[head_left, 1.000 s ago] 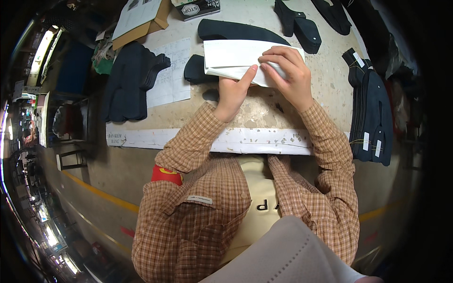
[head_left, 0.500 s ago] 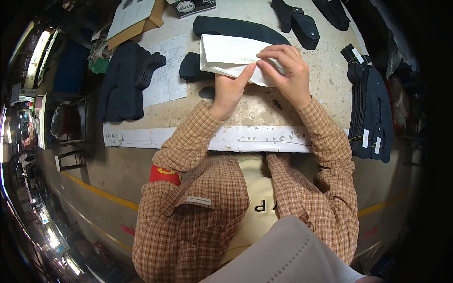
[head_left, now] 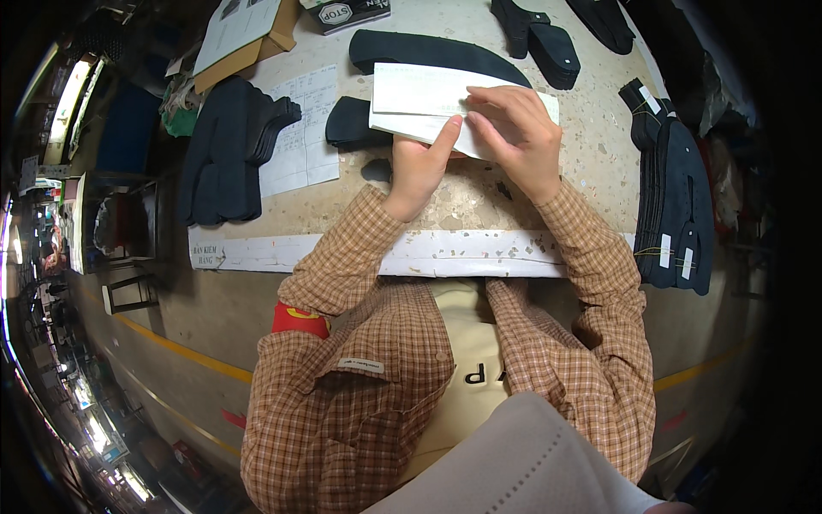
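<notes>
A white paper pad or folded stack of sheets (head_left: pixel 419 94) is held over the table, its layers slightly fanned on the near side. My left hand (head_left: pixel 417 171) grips it from below, fingers hidden underneath and thumb on top. My right hand (head_left: pixel 524 137) pinches at the sheets, thumb and fingertips close together at the pad's middle. Just behind the paper lies a long curved dark stack of cut pieces (head_left: pixel 437 53). A smaller dark piece (head_left: pixel 349 124) sticks out to the left of the pad.
On the left stand stacked dark cut pieces (head_left: pixel 224 154) beside a written sheet (head_left: pixel 300 128). A cardboard box (head_left: pixel 248 51) and a black box (head_left: pixel 347 15) are at the back. Tied dark bundles (head_left: pixel 672 201) overhang the right edge; other dark pieces (head_left: pixel 548 51) lie far right. The table's white front edge (head_left: pixel 411 253) runs before me.
The paper has turned and shifted slightly right, and its right end now shows behind my right hand. Both hands stay in nearly the same place on it.
</notes>
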The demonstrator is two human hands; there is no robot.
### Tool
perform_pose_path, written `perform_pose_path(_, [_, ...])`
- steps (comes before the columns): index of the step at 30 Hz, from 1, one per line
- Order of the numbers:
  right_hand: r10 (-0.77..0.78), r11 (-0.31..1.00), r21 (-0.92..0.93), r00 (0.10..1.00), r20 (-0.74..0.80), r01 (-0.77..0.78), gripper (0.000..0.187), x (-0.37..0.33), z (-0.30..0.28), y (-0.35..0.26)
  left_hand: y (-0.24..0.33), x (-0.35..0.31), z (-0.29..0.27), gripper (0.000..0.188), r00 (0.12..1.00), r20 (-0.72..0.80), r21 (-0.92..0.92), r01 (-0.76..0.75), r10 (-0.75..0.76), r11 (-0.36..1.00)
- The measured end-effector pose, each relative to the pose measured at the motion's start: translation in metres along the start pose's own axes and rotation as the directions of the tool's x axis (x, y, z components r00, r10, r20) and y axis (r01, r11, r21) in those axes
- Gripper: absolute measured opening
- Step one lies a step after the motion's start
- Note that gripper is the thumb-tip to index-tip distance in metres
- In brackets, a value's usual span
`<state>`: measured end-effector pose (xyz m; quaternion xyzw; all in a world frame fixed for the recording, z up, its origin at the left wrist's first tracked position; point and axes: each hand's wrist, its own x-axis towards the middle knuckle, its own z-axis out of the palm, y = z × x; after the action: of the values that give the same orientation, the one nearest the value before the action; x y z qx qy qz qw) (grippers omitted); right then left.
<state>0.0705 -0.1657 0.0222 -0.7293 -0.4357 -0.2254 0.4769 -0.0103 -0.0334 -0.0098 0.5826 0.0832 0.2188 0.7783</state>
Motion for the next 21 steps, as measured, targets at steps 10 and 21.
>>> perform_pose_path(10, [0.018,0.999,-0.028,1.0,-0.012,-0.018,0.045,-0.0032,0.0016,-0.0046,0.0008,-0.0011,0.0001,0.034,0.999,0.05,-0.004,-0.004,0.004,1.0])
perform_pose_path(21, [-0.006,0.99,0.138,1.0,-0.028,0.01,0.052,-0.0032,0.0074,-0.0081,-0.0022,-0.0037,0.0004,0.031,0.996,0.074,0.097,-0.062,0.055,0.993])
